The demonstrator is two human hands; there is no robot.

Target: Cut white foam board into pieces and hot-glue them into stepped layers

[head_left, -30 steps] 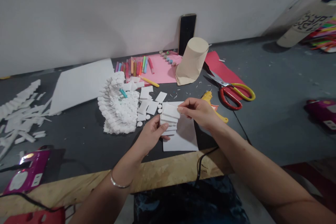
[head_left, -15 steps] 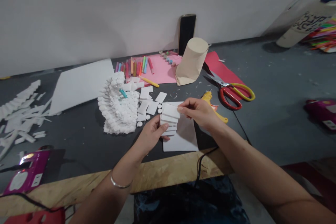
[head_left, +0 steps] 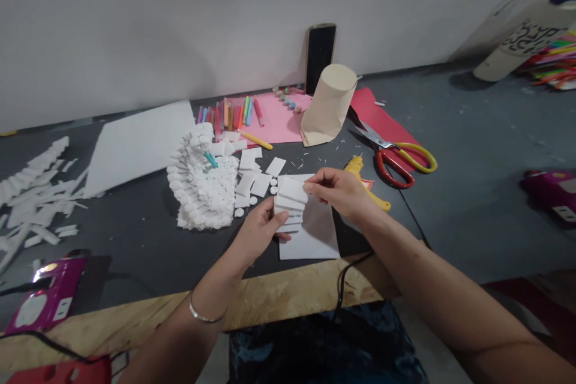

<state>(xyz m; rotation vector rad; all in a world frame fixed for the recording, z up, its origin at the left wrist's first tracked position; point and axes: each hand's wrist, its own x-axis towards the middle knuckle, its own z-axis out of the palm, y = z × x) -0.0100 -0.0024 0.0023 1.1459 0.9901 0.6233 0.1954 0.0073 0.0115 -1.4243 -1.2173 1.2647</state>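
Both hands hold a small stepped stack of white foam strips (head_left: 289,203) just above the dark table mat. My left hand (head_left: 258,230) grips the stack's lower left side with thumb and fingers. My right hand (head_left: 342,191) pinches the top strip at its right end. A white sheet (head_left: 315,234) lies flat under the stack. Left of it stands a curved white foam model (head_left: 200,183) built of many small pieces, with loose white rectangles and dots (head_left: 254,177) beside it.
A yellow glue gun (head_left: 365,183) lies right behind my right hand, its black cord running off the table edge. Red-and-yellow scissors (head_left: 396,156), a beige paper cylinder (head_left: 328,105), coloured markers (head_left: 231,114), a phone (head_left: 320,57), white foam scraps (head_left: 33,192) and a large white board (head_left: 137,144) surround the work.
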